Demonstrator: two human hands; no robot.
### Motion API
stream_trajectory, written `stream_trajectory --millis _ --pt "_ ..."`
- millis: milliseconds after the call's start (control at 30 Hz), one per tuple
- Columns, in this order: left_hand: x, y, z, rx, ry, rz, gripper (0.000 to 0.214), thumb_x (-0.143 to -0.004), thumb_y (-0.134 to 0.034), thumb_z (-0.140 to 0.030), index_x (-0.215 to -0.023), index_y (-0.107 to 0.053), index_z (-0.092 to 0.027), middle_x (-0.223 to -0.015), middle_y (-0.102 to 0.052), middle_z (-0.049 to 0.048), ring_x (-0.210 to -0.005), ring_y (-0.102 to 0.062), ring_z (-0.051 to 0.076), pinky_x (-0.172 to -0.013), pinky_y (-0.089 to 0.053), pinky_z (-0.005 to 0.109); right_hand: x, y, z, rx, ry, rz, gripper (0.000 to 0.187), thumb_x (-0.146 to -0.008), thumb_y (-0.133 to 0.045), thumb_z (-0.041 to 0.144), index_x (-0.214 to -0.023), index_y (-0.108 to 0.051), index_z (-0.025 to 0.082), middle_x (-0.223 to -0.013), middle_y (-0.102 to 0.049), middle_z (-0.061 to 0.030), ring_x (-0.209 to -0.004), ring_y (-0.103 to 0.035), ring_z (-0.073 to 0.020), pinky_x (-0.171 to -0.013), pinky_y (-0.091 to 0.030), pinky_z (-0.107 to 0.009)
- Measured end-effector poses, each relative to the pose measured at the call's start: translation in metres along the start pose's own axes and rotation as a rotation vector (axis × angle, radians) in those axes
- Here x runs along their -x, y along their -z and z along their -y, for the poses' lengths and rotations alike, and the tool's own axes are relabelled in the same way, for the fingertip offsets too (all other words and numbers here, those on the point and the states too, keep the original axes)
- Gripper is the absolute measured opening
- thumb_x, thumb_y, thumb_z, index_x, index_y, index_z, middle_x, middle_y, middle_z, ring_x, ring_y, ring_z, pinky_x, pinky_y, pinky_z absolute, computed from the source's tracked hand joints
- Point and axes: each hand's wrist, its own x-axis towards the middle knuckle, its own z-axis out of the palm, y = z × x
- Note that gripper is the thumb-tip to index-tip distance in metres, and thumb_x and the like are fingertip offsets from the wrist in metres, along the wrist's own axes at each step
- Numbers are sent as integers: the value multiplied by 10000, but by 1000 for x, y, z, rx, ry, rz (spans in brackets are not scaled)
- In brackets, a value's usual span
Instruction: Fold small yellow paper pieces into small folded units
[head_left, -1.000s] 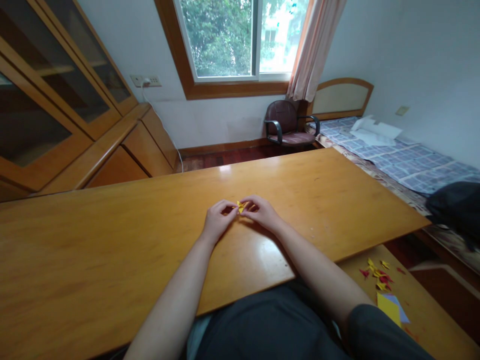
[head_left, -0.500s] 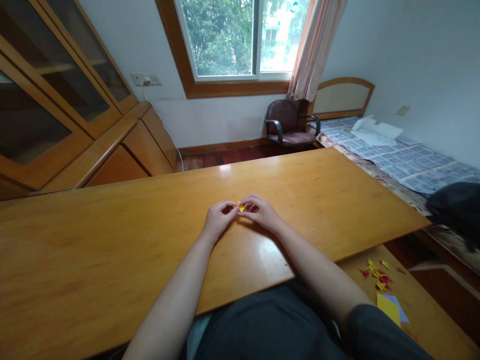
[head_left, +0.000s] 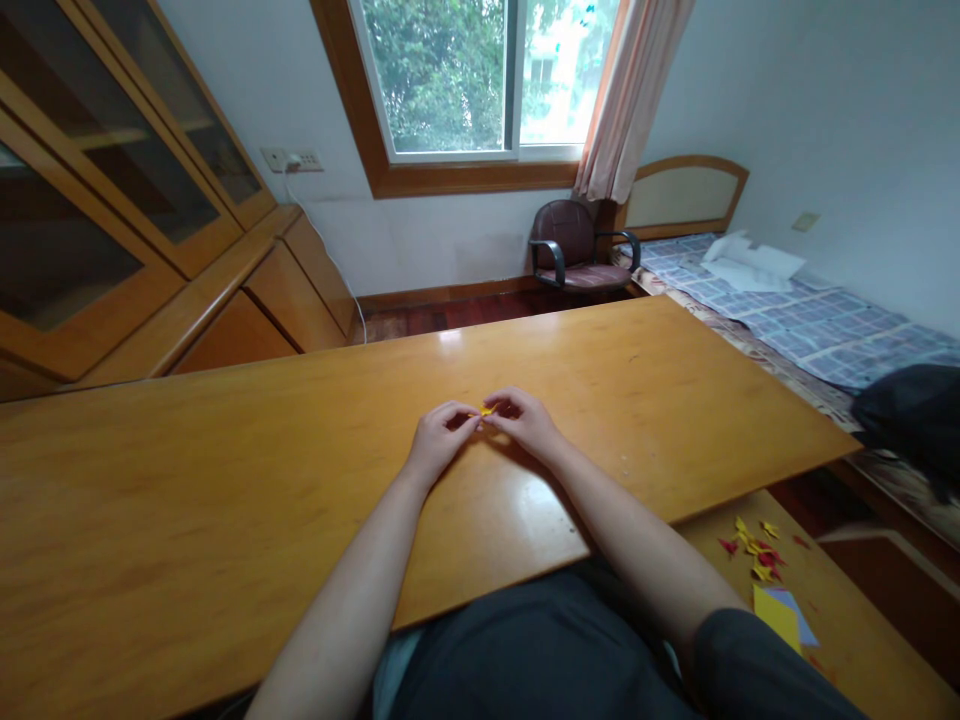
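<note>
We've got left hand [head_left: 436, 437] and right hand [head_left: 529, 425] pinching a small yellow paper piece [head_left: 487, 410] over the desk [head_left: 225, 480]. Near right, we see folded yellow and red pieces [head_left: 763, 573] plus flat sheets [head_left: 777, 615] on a lower surface [head_left: 847, 610]. Far: chair [head_left: 566, 237].

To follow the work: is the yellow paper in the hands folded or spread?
Folded: the yellow paper between left hand and right hand shows small, pointed tips.

Tabletop [head_left: 225, 480]: smooth, glossy wood. Held piece [head_left: 487, 409]: paper. Curtain [head_left: 634, 100]: cloth. Sleeve [head_left: 750, 655]: matt cloth.
</note>
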Motion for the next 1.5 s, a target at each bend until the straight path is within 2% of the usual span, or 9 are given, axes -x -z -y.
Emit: stream_trajectory --millis 200,367,700,933,1267,1500 --pt "1 -2 0 83 22 3 151 -837 -650 -323 -880 -704 -189 -840 -719 55 -774 -684 184 -729 -543 294 0 1 -1 -6 -46 -10 244 -757 -740 348 -934 -682 189 -906 -687 -47 -785 -629 -165 -727 -516 -288" --pt "0 -3 2 205 83 7 222 -812 -678 -323 -979 -682 -177 -897 -727 69 -794 -698 187 -768 -555 313 -1 1 -3 -71 -64 -19 248 -742 -745 353 -909 -674 184 -867 -684 -34 -772 -627 -165 -734 -509 -288" --pt "-1 -3 8 131 55 5 204 -828 -660 -372 -895 -714 -187 -839 -735 59 -784 -692 194 -744 -544 298 -1 -1 -3 -151 -145 -14 268 -702 -762 365 -875 -664 186 -830 -679 -16 -787 -627 -165 -759 -499 -287" --pt "0 -2 4 63 35 -18 173 -833 -650 -355 -840 -706 -191 -801 -722 46 -732 -681 178 -689 -532 271 -1 -1 -6 -131 -147 6 270 -703 -765 372 -863 -688 169 -805 -688 -27 -755 -630 -167 -737 -500 -291" --pt "0 -1 -1 28 0 -32 146 -833 -652 -326 -875 -707 -197 -859 -716 52 -788 -672 183 -735 -526 283 -1 0 -4 -65 -151 51 204 -751 -712 347 -830 -699 160 -745 -692 -29 -666 -620 -154 -639 -474 -258" --pt "-1 -1 2 -13 -11 -33 148 -842 -645 -325 -832 -706 -191 -833 -702 47 -775 -655 176 -723 -508 270 -1 -1 -7 -67 -166 43 254 -740 -729 381 -859 -704 157 -752 -700 -31 -680 -634 -160 -655 -493 -264"
